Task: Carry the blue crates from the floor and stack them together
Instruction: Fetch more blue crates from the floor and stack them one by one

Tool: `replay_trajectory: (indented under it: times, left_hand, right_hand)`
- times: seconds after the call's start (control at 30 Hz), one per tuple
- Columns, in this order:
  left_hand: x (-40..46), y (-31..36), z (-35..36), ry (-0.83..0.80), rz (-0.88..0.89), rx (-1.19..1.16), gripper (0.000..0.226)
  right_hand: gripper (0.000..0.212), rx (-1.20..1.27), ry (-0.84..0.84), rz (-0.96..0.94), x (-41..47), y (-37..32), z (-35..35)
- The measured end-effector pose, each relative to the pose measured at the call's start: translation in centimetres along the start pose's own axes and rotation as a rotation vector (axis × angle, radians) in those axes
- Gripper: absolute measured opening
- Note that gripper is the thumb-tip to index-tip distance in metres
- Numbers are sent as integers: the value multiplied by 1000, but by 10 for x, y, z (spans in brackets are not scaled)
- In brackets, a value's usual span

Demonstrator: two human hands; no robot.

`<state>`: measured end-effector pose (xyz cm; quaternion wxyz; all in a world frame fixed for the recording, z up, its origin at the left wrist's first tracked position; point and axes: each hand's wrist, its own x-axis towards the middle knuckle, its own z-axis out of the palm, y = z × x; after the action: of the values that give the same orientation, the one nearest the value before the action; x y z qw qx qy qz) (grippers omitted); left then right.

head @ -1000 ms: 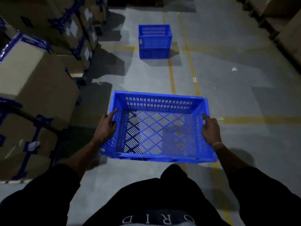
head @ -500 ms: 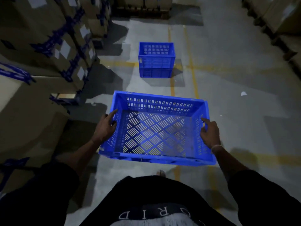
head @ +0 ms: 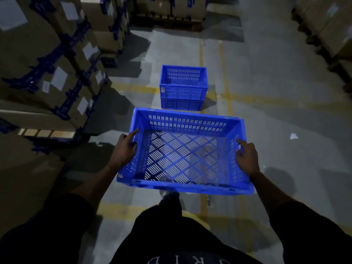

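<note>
Currently, head view:

Crate [head: 183, 155]: blue, slotted walls and lattice base, empty; being held off the floor in front of the person, long side across the view, its floor showing through the base slots.

Left hand [head: 123, 152]: gripping the crate's left short wall, thumb lying along the rim, fingers curling over the outside.

Right hand [head: 246, 159]: gripping the crate's right short wall, forefinger pointing along the rim, other fingers wrapping the outside of the wall.

Stack [head: 183, 88]: blue crates sitting one on another on the floor, straight ahead beyond the carried crate, well apart from it; top one open and empty; a small label showing on the left of its near face. How many are in the stack I cannot tell for certain; at least two are showing.

Floor [head: 276, 130]: grey concrete, yellow lines [head: 225, 82] running away from the person and crossing beside the stack.

Scrap [head: 293, 136]: small white piece lying on the floor, right of the carried crate.

Boxes [head: 53, 69]: brown cartons with blue strapping and white labels, standing stacked along the left; more cartons [head: 333, 29] lining the right edge, dim.

Person: dark sleeves and dark shirt filling the bottom of the view; a shoe [head: 167, 195] showing just under the crate's near edge.
</note>
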<state>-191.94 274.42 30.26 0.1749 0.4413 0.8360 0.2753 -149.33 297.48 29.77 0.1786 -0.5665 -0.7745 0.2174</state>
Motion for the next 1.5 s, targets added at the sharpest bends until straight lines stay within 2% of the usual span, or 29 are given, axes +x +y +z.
replay_trajectory:
  times: [0.17, 0.3, 0.43, 0.73, 0.8, 1.0, 1.2, 1.37, 1.5]
  left_hand:
    - [122, -2, 3, -9, -14, -19, 63]
    - [217, 3, -7, -41, -13, 7, 65]
    - [293, 10, -12, -60, -7, 2, 64]
    - [503, 33, 18, -92, -27, 39, 64]
    - [528, 38, 20, -92, 10, 48, 67]
    - [659, 58, 52, -126, -54, 71, 80]
    - [772, 48, 81, -149, -108, 45, 94]
    - [858, 33, 117, -186, -178, 0, 91]
    - [931, -13, 158, -227, -168, 36, 91]
  right_hand:
    - [50, 5, -18, 19, 119, -20, 30]
    - [54, 49, 31, -48, 205, -36, 47]
    - [54, 65, 69, -18, 280, -51, 61]
    - [54, 87, 5, 45, 501, -65, 100]
    - [53, 73, 8, 51, 526, -65, 108]
    - [74, 144, -86, 50, 668, -64, 137]
    - [88, 125, -135, 65, 782, -73, 168]
    - [85, 97, -143, 136, 870, -67, 221]
    - [83, 58, -157, 145, 929, -51, 272]
